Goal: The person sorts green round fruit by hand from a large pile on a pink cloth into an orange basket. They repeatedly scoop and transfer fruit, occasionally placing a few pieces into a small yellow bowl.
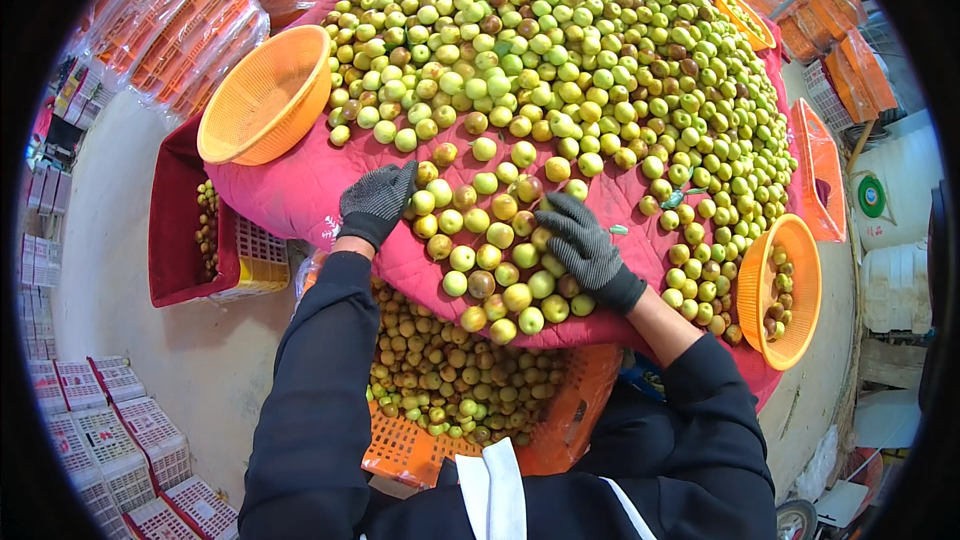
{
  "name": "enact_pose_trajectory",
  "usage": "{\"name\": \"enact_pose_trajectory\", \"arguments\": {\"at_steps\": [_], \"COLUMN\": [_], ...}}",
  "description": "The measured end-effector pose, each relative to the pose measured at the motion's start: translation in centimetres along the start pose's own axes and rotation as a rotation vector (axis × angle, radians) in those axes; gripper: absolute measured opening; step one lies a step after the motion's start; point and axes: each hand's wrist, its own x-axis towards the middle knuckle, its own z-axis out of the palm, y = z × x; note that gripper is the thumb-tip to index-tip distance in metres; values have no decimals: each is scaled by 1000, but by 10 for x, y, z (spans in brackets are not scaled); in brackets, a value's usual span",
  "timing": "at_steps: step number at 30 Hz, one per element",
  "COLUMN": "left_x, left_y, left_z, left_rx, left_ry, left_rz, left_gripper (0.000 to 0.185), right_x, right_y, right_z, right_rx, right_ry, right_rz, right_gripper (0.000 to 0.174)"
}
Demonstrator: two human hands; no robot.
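Observation:
Both hands wear dark knitted gloves with gripping dots. My left hand (380, 199), its fingers curled, sits on the pink quilted cloth (285, 191) at the left edge of a loose group of jujubes (487, 229). Whether anything is inside its fingers is hidden. Across the group, my right hand (581, 244) lies palm down against the fruit, fingers a little apart, with no firm grip visible. These jujubes are green-yellow, some with brown patches. Below the cloth's near edge, an orange plastic crate (405, 439) holds many browner jujubes (457, 360).
A large jujube heap (525, 37) covers the far cloth. One orange basket (262, 97) stands at left; another (806, 300), at right, holds browned fruit. A red-lined crate (187, 240) is on the floor. Stacked crates (112, 427) stand lower left, wrapped orange crates (180, 22) upper left.

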Motion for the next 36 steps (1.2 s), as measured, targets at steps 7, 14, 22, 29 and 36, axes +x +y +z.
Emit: {"name": "enact_pose_trajectory", "arguments": {"at_steps": [7, 14, 22, 29, 36], "left_x": [0, 0, 2, 4, 5], "left_y": [2, 2, 3, 3, -2], "left_z": [3, 7, 0, 6, 15], "left_rx": [-69, -2, -109, -174, -99], "left_ry": [3, 53, 90, 100, 137], "left_rz": [-127, -112, -119, -166, -124], "left_gripper": [33, 39, 33, 34, 35], "right_x": [-11, 81, 187, 166, 132], "right_y": [-85, -50, -20, -40, -61], "right_z": [45, 37, 80, 87, 82], "right_rx": [212, 517, -201, -303, -81], "right_ry": [-277, -53, -237, -375, -360], "right_rz": [-262, -2, -120, -112, 20], "right_gripper": [37, 26, 33, 32, 43]}}
